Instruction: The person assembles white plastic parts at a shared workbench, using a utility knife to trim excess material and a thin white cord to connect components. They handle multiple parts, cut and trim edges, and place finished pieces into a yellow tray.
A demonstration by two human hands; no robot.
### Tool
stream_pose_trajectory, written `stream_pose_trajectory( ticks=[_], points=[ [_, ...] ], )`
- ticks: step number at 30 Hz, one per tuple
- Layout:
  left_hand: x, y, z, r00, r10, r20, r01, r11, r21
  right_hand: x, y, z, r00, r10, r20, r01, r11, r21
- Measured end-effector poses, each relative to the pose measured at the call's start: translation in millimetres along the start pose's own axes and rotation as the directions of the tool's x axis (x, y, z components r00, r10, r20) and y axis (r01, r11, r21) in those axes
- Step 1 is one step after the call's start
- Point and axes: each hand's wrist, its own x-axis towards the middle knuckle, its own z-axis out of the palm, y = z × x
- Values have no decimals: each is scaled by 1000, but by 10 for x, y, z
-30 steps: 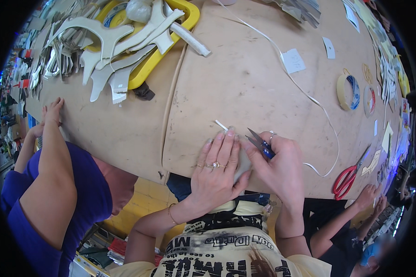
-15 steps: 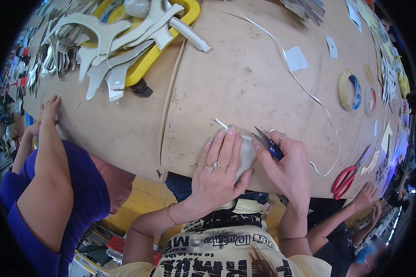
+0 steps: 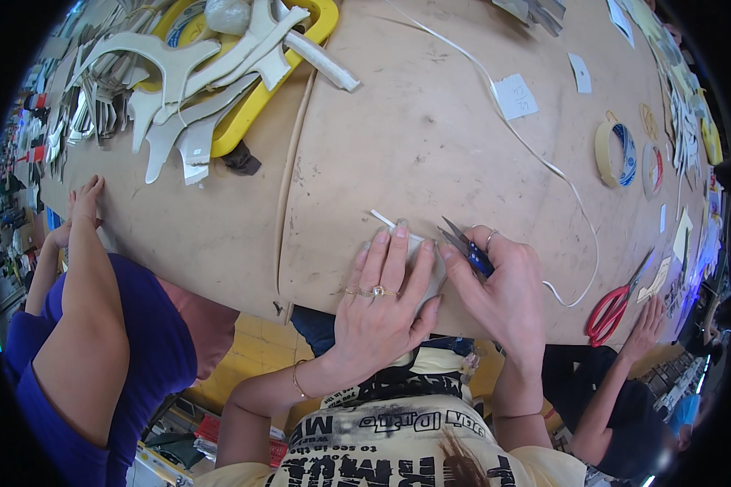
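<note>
My left hand (image 3: pixel 384 300) lies with its fingers stretched out, pressing a small pale leather-like piece (image 3: pixel 433 290) against the table near its front edge. A short white strip end (image 3: pixel 383 218) sticks out past my fingertips, along the piece's far edge. In my right hand (image 3: pixel 503 292) is a pair of small thread snips (image 3: pixel 473 250) with dark blue handles; the blades are parted and point away to the left, above the table. My right thumb is beside the piece's right edge; whether it touches is unclear. Part of the piece is hidden under my left hand.
A long narrow white tape (image 3: pixel 548 166) curves from the far edge to beside my right hand. Red-handled scissors (image 3: pixel 607 312) and tape rolls (image 3: pixel 617 152) lie to the right. A yellow tray (image 3: pixel 248 116) with pale cut pieces stands far left. Co-workers' hands (image 3: pixel 86 199) rest on both sides.
My left index finger has spread away from the other fingers, and more of the piece's far edge shows. The snips stay in my right hand. The co-worker's hand at right has shifted slightly.
</note>
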Motion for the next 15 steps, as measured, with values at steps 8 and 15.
stream_pose_trajectory(
  ticks=[8,15],
  points=[
    [15,14,-8,1000,-2,-1,2,1000,15,-4,64,-49,997,-75,1,75,997,18],
    [14,30,-10,1000,-6,5,6,1000,30,62,178,-123,984,-176,14,177,983,-41]
  ],
)
